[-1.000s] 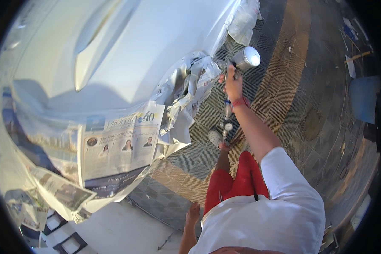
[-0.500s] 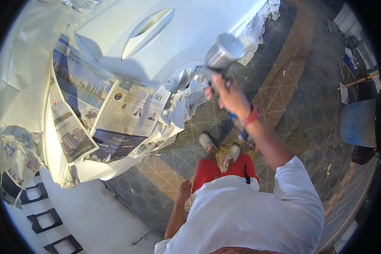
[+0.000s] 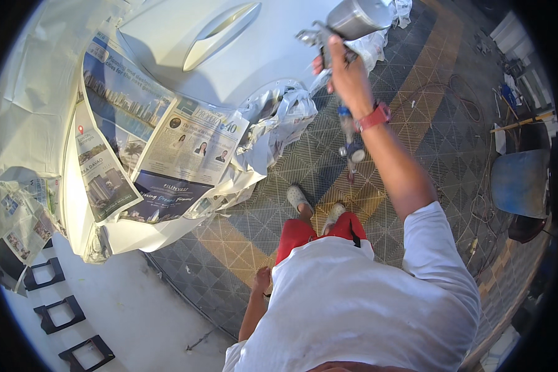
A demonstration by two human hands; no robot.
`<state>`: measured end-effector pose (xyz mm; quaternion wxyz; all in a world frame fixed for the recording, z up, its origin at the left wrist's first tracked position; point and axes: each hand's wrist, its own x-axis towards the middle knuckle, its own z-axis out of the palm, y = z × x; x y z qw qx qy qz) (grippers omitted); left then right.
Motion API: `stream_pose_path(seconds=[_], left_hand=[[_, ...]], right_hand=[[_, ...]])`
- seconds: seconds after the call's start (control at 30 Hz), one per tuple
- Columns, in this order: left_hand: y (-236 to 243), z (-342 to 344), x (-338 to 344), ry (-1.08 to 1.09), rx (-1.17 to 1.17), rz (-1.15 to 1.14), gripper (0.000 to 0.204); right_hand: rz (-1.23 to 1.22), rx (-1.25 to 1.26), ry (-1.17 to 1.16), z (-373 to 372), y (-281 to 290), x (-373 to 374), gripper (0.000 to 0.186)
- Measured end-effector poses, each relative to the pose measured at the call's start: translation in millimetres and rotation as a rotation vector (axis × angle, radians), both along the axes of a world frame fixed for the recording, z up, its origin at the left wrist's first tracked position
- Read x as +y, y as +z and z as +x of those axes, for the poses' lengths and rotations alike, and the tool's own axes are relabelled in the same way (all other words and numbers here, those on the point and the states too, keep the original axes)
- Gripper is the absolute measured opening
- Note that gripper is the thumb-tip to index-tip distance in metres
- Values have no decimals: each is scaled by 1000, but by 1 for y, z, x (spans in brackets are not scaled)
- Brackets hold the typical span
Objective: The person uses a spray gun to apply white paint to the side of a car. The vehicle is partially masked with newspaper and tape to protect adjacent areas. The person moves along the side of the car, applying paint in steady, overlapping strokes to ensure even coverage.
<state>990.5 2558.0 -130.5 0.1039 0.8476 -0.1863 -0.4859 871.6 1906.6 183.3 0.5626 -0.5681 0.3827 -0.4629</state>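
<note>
My right hand (image 3: 347, 77) is raised, closed on a spray gun (image 3: 322, 37) with a silver metal cup (image 3: 358, 17); fittings and a small gauge (image 3: 354, 152) hang below it. The gun is beside a white car panel (image 3: 158, 28) with a handle (image 3: 220, 34), masked around with newspaper (image 3: 186, 142) and crumpled plastic and paper (image 3: 279, 111). Whether it touches the panel I cannot tell. My left hand (image 3: 261, 279) hangs low by my red shorts (image 3: 291, 239), fingers curled; I cannot make out what, if anything, is in it.
A patterned tile floor (image 3: 409, 180) surrounds my feet, with hoses (image 3: 462, 93) on it. A blue container (image 3: 518, 180) and clutter (image 3: 514, 93) stand at the right. At the lower left, dark square frames (image 3: 62, 316) lie on a white surface (image 3: 149, 328).
My right hand with the spray gun has moved upward along the panel, after dipping slightly half a second ago. The view has shifted, showing more handle and panel edge than a second ago.
</note>
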Motion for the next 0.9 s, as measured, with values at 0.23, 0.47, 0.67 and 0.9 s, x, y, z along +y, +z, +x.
stream_pose_path(seconds=[0.23,0.47,0.67,0.9], left_hand=[[3,1,-18,57,-95,-40,53],[-17,20,-27,123,-49,-122,59],[8,22,-43,77,-47,57,56],[-6,19,-21,14,-28,3,51]], right_hand=[[5,60,399,16,7,90,60],[-9,201,395,10,9,39,58],[-16,189,-22,-24,4,-45,63],[-179,168,-198,-34,26,-73,58]])
